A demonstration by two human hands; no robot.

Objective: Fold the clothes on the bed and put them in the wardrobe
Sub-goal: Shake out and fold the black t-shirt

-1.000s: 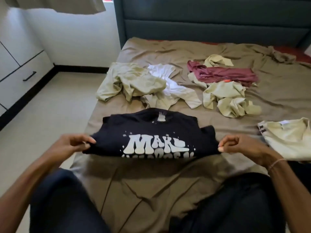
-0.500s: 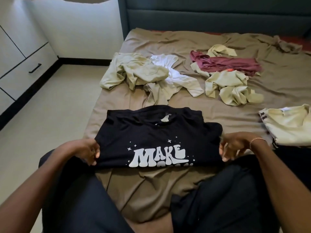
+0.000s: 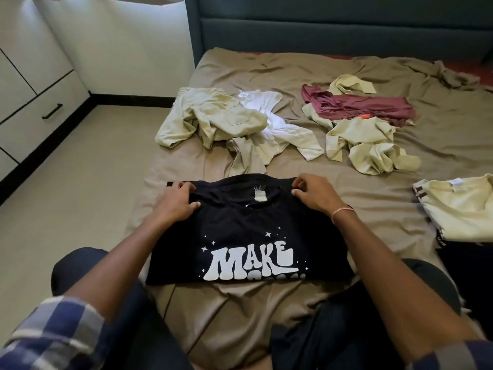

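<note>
A black T-shirt with white "MAKE" lettering lies folded flat on the brown bed sheet, right in front of my knees. My left hand grips its far left shoulder with curled fingers. At the far right shoulder, beside the neck label, my right hand pinches the edge. Unfolded clothes lie further up the bed: cream trousers over a white shirt, a maroon garment and crumpled cream pieces.
A folded cream shirt rests on a dark garment at the right edge. White wardrobe drawers with a black handle stand at the left across a strip of beige floor. The dark headboard closes the far end.
The black T-shirt was held up by its near side corners, then laid flat. Both hands have moved forward from those corners to the shirt's far shoulders.
</note>
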